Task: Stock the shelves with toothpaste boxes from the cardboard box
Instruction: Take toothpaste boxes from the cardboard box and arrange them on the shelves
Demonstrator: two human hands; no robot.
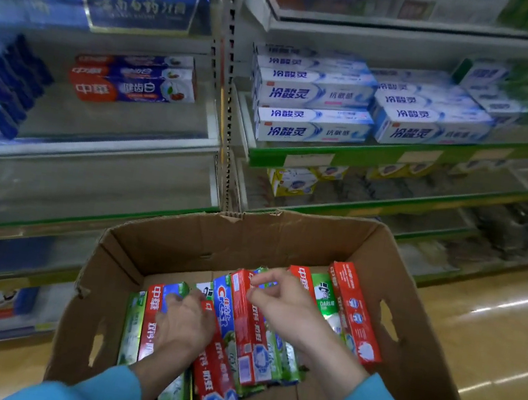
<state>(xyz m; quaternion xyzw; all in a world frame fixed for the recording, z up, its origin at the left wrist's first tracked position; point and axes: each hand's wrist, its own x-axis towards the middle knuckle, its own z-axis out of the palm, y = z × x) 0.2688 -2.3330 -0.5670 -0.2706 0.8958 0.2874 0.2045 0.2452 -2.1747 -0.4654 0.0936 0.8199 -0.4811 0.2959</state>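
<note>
both hands in the cardboard box [413, 290] on the floor below the shelves [399, 158], left hand [184, 320] curled on a blue toothpaste box [173, 296], right hand [278, 299] pinching the top of a red toothpaste box [244, 330], more boxes packed around them

Both hands [189, 320] [278, 301] low (fingers curled)

"DARLIE" on green box [323, 297]
</note>
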